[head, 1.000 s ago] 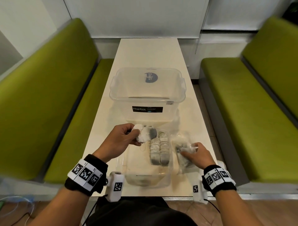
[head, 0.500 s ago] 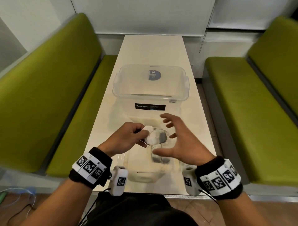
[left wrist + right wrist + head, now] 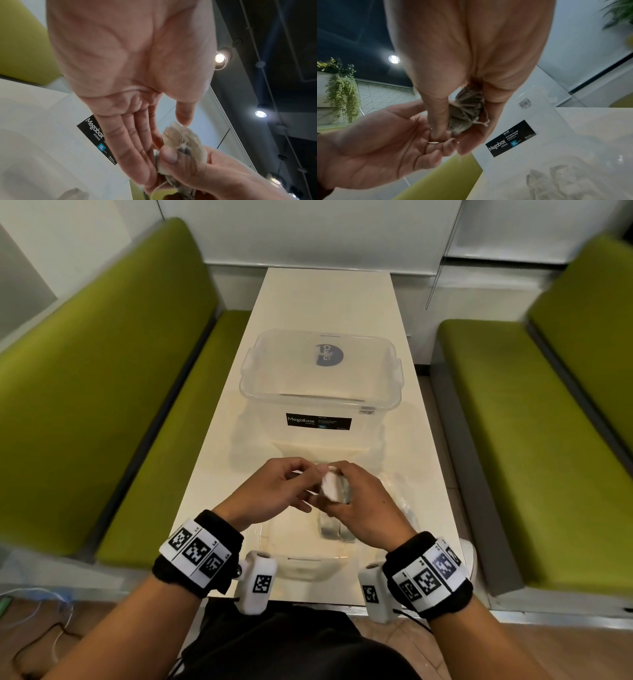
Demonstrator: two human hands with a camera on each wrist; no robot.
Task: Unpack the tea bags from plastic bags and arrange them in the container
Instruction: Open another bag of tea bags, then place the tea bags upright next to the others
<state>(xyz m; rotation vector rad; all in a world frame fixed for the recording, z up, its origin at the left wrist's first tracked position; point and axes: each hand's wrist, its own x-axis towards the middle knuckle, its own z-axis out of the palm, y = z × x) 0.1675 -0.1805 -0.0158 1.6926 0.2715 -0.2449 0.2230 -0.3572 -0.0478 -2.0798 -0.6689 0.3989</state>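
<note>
A bundle of tea bags (image 3: 330,489) (image 3: 185,142) (image 3: 465,112) is held up between both hands, above the small clear container (image 3: 301,559) at the table's near edge. My right hand (image 3: 342,475) (image 3: 453,129) grips the bundle, thumb on one side and fingers curled round the other. My left hand (image 3: 308,474) (image 3: 161,135) pinches the bundle's end, fingers laid along it and thumb tip on its top edge. More tea bags (image 3: 330,530) stand in a row inside the container. A crumpled plastic bag (image 3: 400,494) lies on the table to the right.
A large clear lidded Megabox storage box (image 3: 318,392) (image 3: 96,136) (image 3: 510,139) stands mid-table just beyond my hands. Green benches (image 3: 102,392) (image 3: 548,422) flank the narrow white table (image 3: 329,299). The table's far half is bare.
My right hand has let go of the plastic bag on the table's right, risen and crossed over to the tea bag bundle, which it now grips together with my left hand.
</note>
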